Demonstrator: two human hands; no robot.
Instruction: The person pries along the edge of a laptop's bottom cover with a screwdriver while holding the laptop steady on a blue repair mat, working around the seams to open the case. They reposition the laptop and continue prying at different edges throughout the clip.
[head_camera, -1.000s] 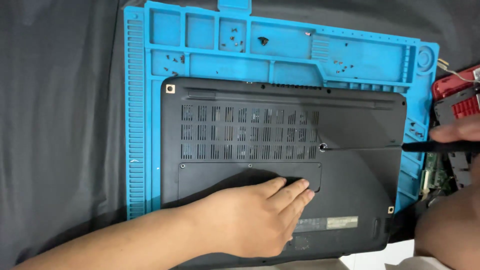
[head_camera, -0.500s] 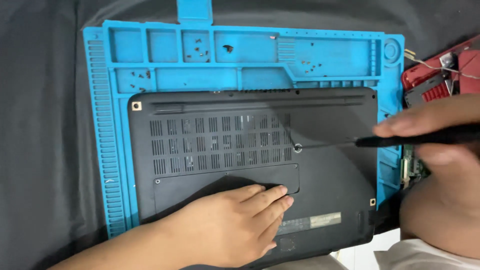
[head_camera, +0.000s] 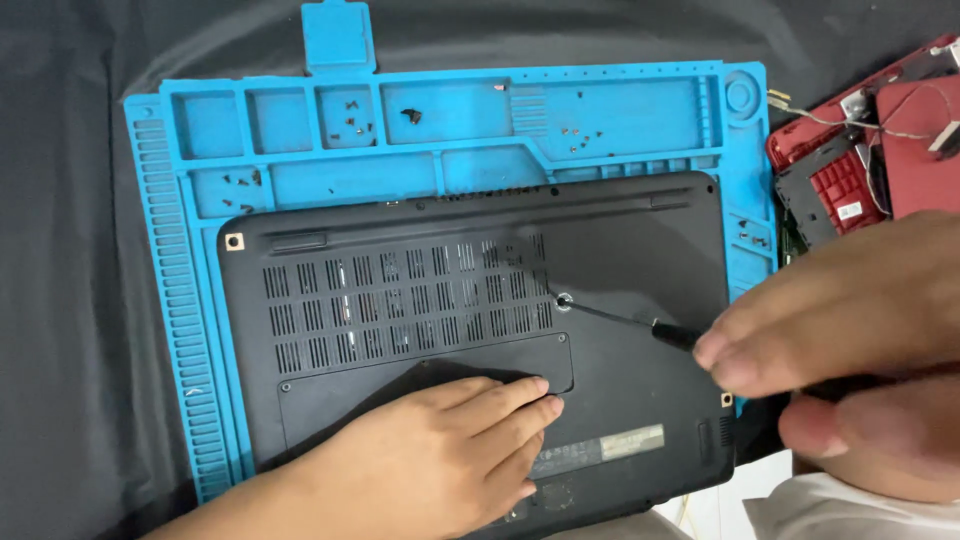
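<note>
The right hand (head_camera: 850, 320), closer than a second earlier, pinched the screwdriver (head_camera: 640, 325), tip in the laptop base's (head_camera: 640, 240) screw; the left hand (head_camera: 440, 455) lay spread at six o'clock.

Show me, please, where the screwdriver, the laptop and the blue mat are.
screwdriver (head_camera: 625, 322): head view, on its thin metal shaft.
laptop (head_camera: 640, 235): head view, on its bare black underside.
blue mat (head_camera: 180, 300): head view, on its ribbed left edge.

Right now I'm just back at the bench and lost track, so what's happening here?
A person works on a black laptop lying bottom-up on a blue repair mat. The left hand presses flat on its base panel. The right hand holds a screwdriver with its tip in a centre screw. Loose screws sit in the mat's trays.
</note>
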